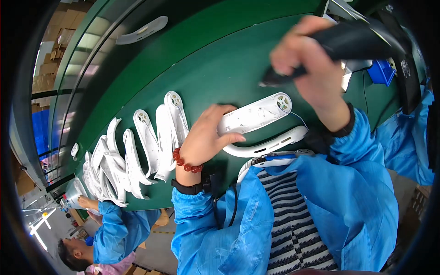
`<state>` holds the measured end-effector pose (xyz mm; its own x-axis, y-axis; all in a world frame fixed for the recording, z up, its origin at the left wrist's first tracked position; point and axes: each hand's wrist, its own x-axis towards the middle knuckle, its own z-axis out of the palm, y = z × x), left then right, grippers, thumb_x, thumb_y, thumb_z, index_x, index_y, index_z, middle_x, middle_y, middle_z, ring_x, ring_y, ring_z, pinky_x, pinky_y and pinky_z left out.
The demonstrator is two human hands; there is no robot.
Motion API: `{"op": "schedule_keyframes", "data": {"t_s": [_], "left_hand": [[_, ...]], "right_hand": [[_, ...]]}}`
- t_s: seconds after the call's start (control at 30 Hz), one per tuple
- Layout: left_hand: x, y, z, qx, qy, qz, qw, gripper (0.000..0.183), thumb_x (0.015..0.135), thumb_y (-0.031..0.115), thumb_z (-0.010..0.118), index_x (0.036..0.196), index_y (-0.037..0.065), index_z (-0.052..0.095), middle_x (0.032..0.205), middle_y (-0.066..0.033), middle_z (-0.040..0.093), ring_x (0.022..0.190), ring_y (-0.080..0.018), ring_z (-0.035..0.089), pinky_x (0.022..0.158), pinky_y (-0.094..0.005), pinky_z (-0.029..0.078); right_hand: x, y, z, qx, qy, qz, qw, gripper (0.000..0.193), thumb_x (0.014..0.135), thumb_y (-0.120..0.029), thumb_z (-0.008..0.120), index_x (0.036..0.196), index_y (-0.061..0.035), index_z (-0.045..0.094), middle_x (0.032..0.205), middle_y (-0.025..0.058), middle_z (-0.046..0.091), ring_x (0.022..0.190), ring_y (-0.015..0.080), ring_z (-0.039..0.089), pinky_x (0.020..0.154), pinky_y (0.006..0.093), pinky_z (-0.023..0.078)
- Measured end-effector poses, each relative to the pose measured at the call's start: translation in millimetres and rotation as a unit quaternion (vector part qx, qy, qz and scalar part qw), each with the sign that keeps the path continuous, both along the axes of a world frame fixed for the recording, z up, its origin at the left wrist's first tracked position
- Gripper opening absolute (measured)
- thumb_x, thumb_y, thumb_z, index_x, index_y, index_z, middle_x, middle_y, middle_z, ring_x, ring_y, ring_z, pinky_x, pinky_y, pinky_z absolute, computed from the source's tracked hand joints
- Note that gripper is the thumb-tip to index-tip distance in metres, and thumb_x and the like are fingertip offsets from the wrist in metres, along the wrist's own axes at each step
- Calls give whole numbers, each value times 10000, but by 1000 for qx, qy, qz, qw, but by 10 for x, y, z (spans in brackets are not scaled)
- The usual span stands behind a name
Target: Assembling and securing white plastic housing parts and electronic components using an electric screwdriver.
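My left hand (207, 134) grips the left end of a long white plastic housing (252, 114), thumb on the near edge and fingers on the far edge. The housing lies open side up, with a round spoked part and a thin wire at its right end. My right hand (311, 59), blurred by motion, is closed round a black electric screwdriver (339, 41). Its tip points down and left, above and apart from the housing. A curved white cover (275, 143) with dark slots lies just nearer to me. Another white part with a blue piece (272, 158) sits against my body.
Several white housings and curved covers (130, 160) are heaped at the left on the green table (201, 64). One white cover (143, 31) lies at the far left. A blue bin (382, 73) stands at the right. A co-worker in blue (121, 229) is beyond the left edge.
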<state>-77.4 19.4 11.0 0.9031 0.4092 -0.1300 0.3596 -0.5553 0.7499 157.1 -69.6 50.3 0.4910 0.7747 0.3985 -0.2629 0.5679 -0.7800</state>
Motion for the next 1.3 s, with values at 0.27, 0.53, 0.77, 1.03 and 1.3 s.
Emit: {"op": "schedule_keyframes", "data": {"t_s": [0.27, 0.53, 0.77, 1.03, 1.3], "left_hand": [[10, 0, -218, -84, -92, 91, 988, 280, 830, 125, 673, 1067, -10, 612, 965, -129, 627, 895, -275, 617, 805, -336, 479], [114, -61, -210, -52, -135, 218, 965, 244, 827, 60, 683, 1054, -1, 618, 974, -119, 619, 840, -237, 619, 776, -318, 481], [302, -277, -23, 164, -165, 205, 951, 403, 741, 33, 761, 1118, 14, 621, 1020, -111, 585, 853, -239, 591, 763, -337, 482], [360, -382, -10, 61, -193, 199, 959, 228, 728, 56, 774, 935, 38, 680, 913, -73, 634, 759, -221, 603, 705, -317, 441], [400, -424, 45, 134, -202, 182, 953, 108, 754, 57, 744, 856, 69, 711, 820, -42, 651, 707, -213, 593, 675, -314, 380]], "right_hand": [[-278, 684, -372, -144, -129, -34, 981, 280, 842, -216, 748, 932, -38, 551, 760, 33, 609, 670, 98, 601, 627, 244, 468], [-210, 676, -248, -113, -82, -40, 989, 230, 871, -198, 702, 905, -31, 547, 729, 49, 603, 661, 116, 597, 635, 262, 470], [-274, 220, 65, -1, 93, 5, 996, 307, 936, -302, 623, 1098, -100, 459, 726, 68, 536, 651, 204, 542, 660, 383, 454], [-192, 75, 7, 19, 75, 39, 996, 331, 921, -291, 647, 1075, -57, 469, 706, 88, 541, 613, 212, 553, 618, 373, 470], [-289, -57, 192, -17, 113, 29, 993, 335, 879, -210, 697, 1060, -42, 472, 697, 108, 573, 598, 211, 590, 567, 354, 481]]}}
